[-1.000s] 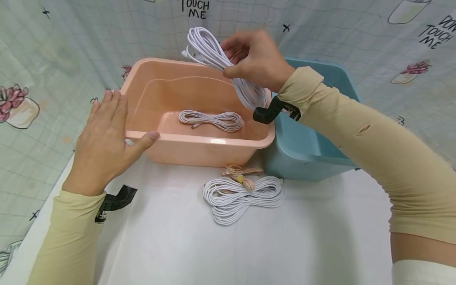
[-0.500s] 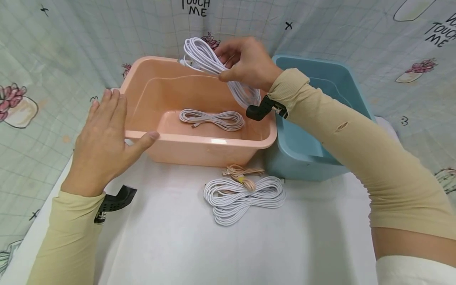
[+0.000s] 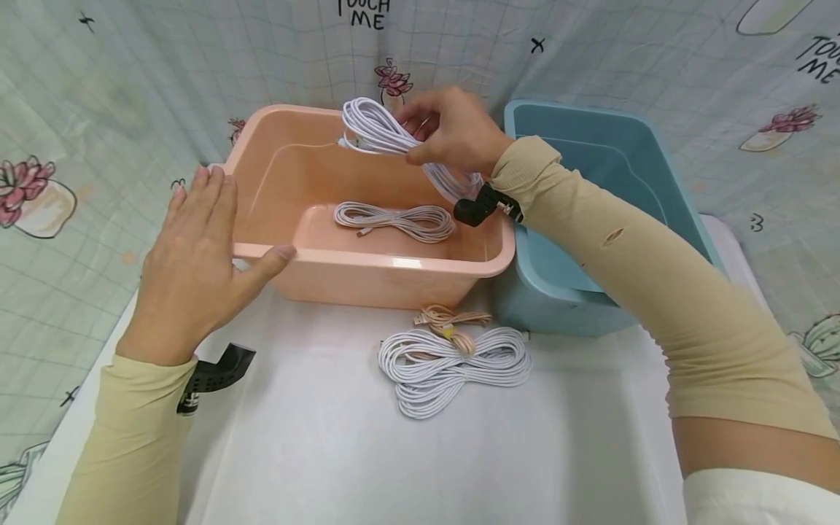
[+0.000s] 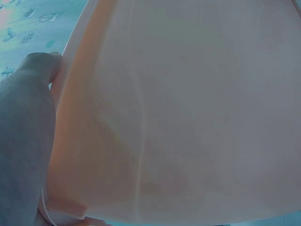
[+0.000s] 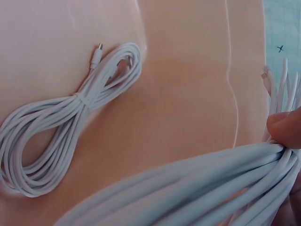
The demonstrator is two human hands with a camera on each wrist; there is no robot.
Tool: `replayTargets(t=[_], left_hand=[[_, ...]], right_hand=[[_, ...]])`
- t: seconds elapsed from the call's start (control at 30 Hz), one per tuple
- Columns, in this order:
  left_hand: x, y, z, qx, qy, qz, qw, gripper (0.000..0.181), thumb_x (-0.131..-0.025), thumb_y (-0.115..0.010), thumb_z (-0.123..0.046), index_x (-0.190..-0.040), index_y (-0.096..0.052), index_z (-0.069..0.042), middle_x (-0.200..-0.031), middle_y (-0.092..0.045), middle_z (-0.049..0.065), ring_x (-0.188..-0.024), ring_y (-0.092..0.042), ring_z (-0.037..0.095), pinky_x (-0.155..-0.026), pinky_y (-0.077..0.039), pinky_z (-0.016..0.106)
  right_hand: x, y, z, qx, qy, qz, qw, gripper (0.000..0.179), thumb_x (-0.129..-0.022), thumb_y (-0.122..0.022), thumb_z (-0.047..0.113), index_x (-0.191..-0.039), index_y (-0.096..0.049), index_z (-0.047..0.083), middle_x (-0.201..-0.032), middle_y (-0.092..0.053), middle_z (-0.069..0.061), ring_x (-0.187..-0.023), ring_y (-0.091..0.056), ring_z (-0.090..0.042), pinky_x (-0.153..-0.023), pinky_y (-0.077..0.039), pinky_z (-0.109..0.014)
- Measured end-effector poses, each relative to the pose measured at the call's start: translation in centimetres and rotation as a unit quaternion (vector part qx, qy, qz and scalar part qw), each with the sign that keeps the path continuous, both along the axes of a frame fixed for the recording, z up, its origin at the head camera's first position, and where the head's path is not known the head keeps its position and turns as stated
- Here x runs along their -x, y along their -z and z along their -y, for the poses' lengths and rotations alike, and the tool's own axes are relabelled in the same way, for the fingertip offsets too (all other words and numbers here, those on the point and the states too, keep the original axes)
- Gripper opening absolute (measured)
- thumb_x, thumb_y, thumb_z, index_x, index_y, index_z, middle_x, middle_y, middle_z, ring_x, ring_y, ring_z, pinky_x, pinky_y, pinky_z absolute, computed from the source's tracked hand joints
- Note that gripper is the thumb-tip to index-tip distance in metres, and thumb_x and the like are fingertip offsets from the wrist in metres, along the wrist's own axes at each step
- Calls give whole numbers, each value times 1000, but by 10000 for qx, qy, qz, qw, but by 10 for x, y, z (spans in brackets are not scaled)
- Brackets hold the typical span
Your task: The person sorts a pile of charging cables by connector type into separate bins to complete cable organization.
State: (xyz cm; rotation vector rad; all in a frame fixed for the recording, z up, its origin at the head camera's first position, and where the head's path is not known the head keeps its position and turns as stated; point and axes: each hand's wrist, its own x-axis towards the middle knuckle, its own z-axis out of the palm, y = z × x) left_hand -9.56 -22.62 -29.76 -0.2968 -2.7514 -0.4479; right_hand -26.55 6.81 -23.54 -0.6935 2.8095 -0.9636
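My right hand grips a coiled white cable by its middle, over the back right part of the peach bin. In the right wrist view the thumb presses on this held coil. A smaller white cable bundle, tied at its waist, lies on the bin's floor; its metal plug shows in the right wrist view. My left hand rests on the bin's front left corner, fingers straight and thumb along the front rim. The left wrist view shows that hand against the bin's side.
A blue-grey bin stands right beside the peach one. In front of them, on the white table, lie a large white cable coil and a small beige cable overlapping it. A patterned curtain hangs behind.
My right hand has come down toward the peach bin with the white cable in its grip, and slightly left at first. The left hand has stayed on the bin's corner.
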Motion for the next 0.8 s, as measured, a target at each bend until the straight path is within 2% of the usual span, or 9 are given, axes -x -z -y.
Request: replayTargets(t=[0.3,0.8], left_hand=[[0,0,0,31,-16,4,10000,96,-88,-55,-61,-153,-21,2,-161,-21,20,-154,-15,34,-130,-6,45],[-1,-2,1,-1,-26,125,9999,97,-89,-53,-63,-154,-20,1,-162,-19,20,-155,-12,33,-129,-5,46]], right_hand=[[4,5,2,-100,-131,129,9998,45,-75,-80,10,-119,-71,18,-103,-68,0,-90,-61,-10,-82,-53,-18],[6,2,8,-538,-137,9,9985,45,-76,-80,13,-119,-70,18,-105,-69,0,-91,-62,-8,-83,-52,-17]])
